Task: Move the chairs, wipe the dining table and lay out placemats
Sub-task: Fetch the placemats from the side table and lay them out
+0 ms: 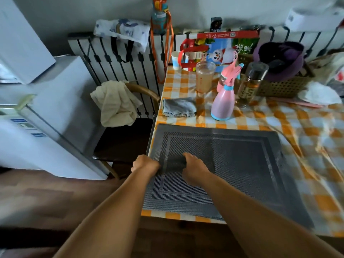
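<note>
The placemat (232,164) is dark grey, woven in fine zigzag lines with nested rectangular borders; the tablecloth (307,138) over the tabletop is checked in orange, white and pale blue; the folded cloth (178,107) is grey-blue. The spray bottle (223,101) is pink with a light blue collar and base; the basket (283,86) is brown wicker; the rag (115,103) on the dark brown chair (126,138) is cream.
</note>
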A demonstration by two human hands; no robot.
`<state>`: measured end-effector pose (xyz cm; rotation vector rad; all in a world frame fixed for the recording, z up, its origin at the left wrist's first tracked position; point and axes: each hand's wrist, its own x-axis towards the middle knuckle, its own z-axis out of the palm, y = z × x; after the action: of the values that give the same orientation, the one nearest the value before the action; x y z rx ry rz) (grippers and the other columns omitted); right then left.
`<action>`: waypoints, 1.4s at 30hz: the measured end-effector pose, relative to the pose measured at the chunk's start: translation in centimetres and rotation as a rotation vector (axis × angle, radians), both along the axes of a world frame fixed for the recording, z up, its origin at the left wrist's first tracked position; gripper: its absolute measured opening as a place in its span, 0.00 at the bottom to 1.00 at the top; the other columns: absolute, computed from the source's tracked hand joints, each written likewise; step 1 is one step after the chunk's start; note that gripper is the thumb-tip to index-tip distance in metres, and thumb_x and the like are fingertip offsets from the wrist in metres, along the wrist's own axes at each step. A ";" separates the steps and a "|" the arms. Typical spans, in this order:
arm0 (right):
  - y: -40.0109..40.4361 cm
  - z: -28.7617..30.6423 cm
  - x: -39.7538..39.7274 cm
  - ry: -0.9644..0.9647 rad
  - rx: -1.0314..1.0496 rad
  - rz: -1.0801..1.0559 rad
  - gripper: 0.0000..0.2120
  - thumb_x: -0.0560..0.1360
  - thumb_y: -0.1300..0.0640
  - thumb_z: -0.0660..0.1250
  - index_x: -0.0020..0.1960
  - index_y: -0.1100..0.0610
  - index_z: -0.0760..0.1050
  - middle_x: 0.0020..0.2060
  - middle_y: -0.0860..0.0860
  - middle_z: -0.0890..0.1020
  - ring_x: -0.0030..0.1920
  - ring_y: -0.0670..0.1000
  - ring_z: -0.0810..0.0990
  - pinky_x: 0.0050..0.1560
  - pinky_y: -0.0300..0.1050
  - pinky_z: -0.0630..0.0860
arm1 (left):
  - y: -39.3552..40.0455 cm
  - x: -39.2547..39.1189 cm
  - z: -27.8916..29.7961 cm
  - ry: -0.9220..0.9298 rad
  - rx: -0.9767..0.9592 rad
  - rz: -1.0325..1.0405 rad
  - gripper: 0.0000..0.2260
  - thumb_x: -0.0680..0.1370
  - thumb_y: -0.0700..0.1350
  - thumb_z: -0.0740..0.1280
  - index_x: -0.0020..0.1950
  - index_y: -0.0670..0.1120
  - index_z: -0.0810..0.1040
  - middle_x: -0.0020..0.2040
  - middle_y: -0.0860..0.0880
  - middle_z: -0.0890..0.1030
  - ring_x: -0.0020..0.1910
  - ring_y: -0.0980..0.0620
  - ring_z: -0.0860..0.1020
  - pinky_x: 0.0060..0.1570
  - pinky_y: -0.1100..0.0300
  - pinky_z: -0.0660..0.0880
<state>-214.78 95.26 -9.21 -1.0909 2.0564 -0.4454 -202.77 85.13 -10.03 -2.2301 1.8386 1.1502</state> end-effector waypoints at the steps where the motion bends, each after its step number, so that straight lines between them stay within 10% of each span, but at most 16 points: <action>1: 0.0 -0.1 0.0 0.006 0.000 0.006 0.20 0.75 0.64 0.60 0.67 0.57 0.66 0.61 0.55 0.73 0.60 0.57 0.72 0.61 0.53 0.72 | -0.1 0.1 0.0 0.020 0.008 -0.009 0.19 0.70 0.46 0.71 0.56 0.38 0.75 0.54 0.40 0.79 0.53 0.40 0.77 0.54 0.51 0.77; 19: 4.2 -0.8 -4.0 0.081 -0.036 -0.269 0.19 0.76 0.63 0.59 0.66 0.52 0.70 0.62 0.56 0.74 0.56 0.57 0.76 0.52 0.47 0.73 | 5.9 -6.3 5.8 0.018 -0.454 -0.539 0.16 0.73 0.39 0.63 0.59 0.48 0.67 0.46 0.46 0.78 0.43 0.47 0.74 0.37 0.54 0.71; 32: 18.3 0.1 -16.4 0.201 0.313 -0.724 0.34 0.74 0.59 0.66 0.74 0.61 0.53 0.72 0.61 0.58 0.71 0.63 0.58 0.69 0.58 0.61 | 12.1 -15.9 4.6 0.199 -0.343 -0.577 0.27 0.73 0.38 0.58 0.72 0.48 0.59 0.69 0.41 0.70 0.65 0.39 0.71 0.63 0.50 0.68; 42: 18.3 -1.2 -18.6 0.131 0.330 -0.742 0.32 0.73 0.51 0.69 0.69 0.64 0.60 0.61 0.61 0.71 0.59 0.60 0.72 0.61 0.55 0.71 | 12.0 -16.3 3.6 0.223 -0.337 -0.499 0.27 0.76 0.41 0.57 0.74 0.50 0.55 0.71 0.42 0.68 0.66 0.40 0.70 0.61 0.51 0.69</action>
<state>-233.39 113.51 -10.46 -0.1373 2.5032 -0.3696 -219.05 97.11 -6.39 -1.6456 2.6446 1.0845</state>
